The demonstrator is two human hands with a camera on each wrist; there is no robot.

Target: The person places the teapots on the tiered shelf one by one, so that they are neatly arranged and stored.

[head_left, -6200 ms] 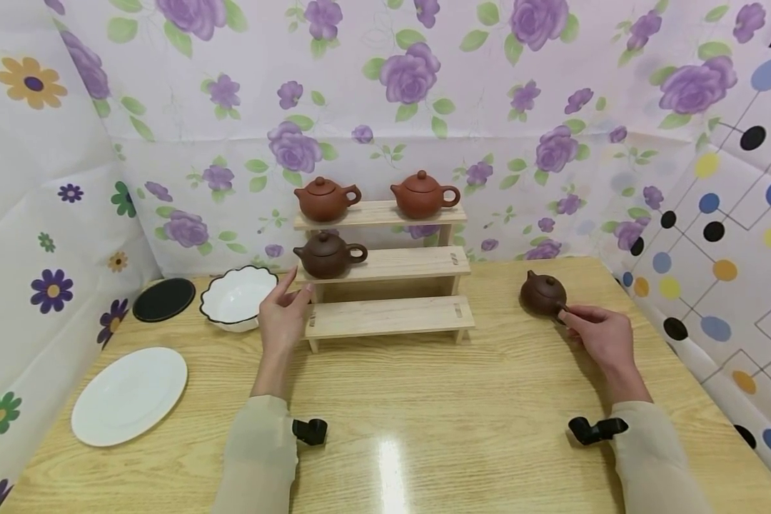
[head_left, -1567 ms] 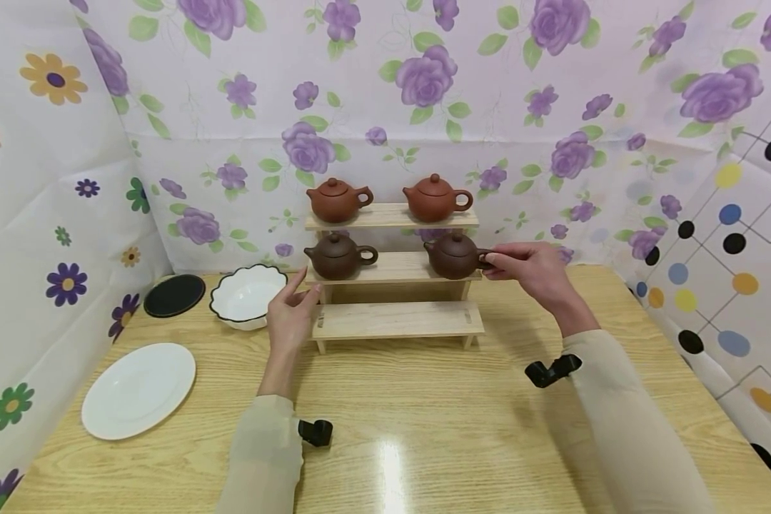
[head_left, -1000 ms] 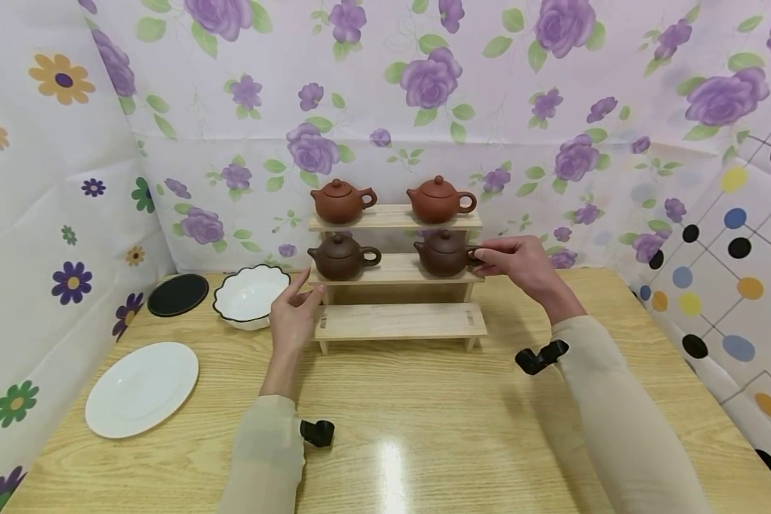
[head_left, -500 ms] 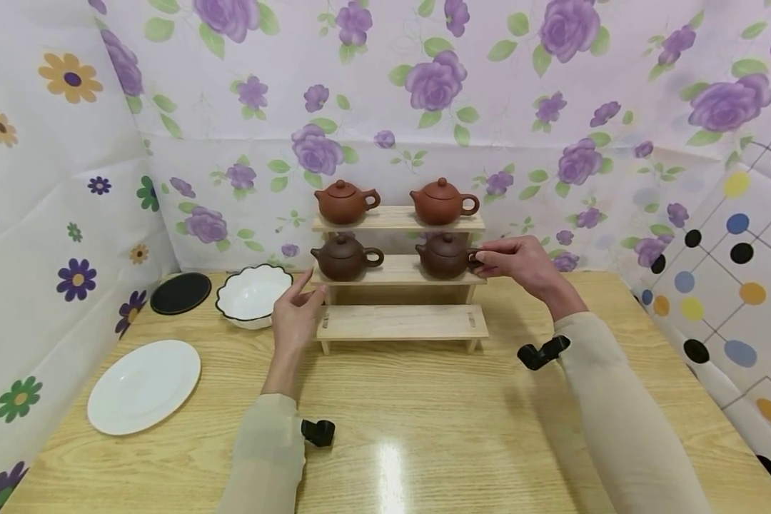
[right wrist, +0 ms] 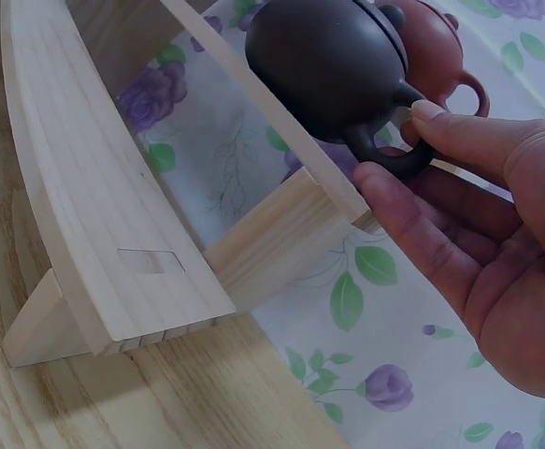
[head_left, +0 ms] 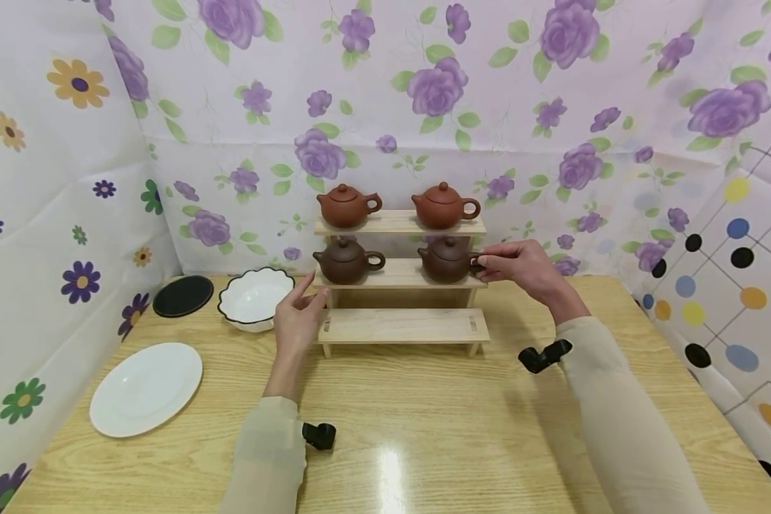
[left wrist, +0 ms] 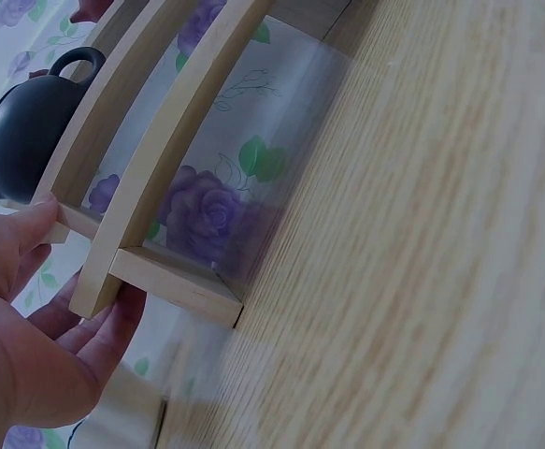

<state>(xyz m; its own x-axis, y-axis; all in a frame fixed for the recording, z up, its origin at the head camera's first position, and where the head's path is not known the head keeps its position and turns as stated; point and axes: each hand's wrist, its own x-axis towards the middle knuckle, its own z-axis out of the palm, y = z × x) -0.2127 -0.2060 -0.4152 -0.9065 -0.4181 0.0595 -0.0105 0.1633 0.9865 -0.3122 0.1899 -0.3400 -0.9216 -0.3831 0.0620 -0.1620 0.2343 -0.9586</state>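
A three-step wooden display stand stands on the table. My left hand holds its left end; in the left wrist view, one digit touches the middle step and other fingers curl behind the lower step's end. On the right part of the middle step sits a dark brown teapot. My right hand pinches its handle between thumb and fingers, seen closely in the right wrist view. Another dark brown teapot is on the left of that step. Two reddish-brown teapots, left and right, sit on the top step.
Left of the stand are a white scalloped bowl with a dark rim, a black round coaster and a white plate. The bottom step bears nothing. Floral cloth hangs close behind the stand.
My right hand took the dark teapot from the right of the table to the middle step, then shifted it slightly left. My left hand stayed at the stand. The view drifted slightly.
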